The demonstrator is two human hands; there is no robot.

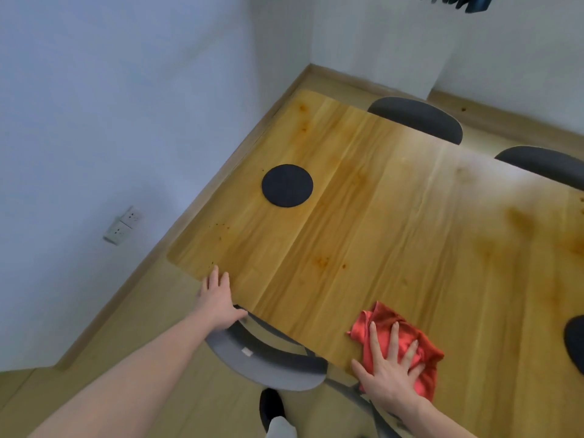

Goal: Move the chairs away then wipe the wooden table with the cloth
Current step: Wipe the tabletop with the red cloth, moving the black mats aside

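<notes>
**Cloth under one palm, other hand at the table's edge**

Against the left wall, a double socket (122,225) is sitting low down, just above the skirting, well apart from everything else. Moving right, the left hand (218,298) is lying flat with its fingers straight and close together, gripping nothing; the fingertips are resting on the near left edge of the table (395,222), while the thumb is pointing toward the grey chair (271,358) just below. That chair is standing tucked under the near edge, its curved back showing between the two arms. Below it a dark shoe (271,406) is standing on the floor.

Farther in, a round black mat (287,185) is lying on the tabletop toward its left end, with small dark specks and orange stains scattered near it on the wood. Right of the chair, the right hand (390,368) is pressing down on the cloth (410,339) with its fingers spread wide and straight. This red cloth is lying bunched on the table by the near edge, sticking out beyond the fingertips and on both sides of the palm.

Across the table, two more dark chair backs (417,118) (546,165) are showing behind the far edge. At the right border, part of a second black mat (575,343) is lying on the wood.
</notes>
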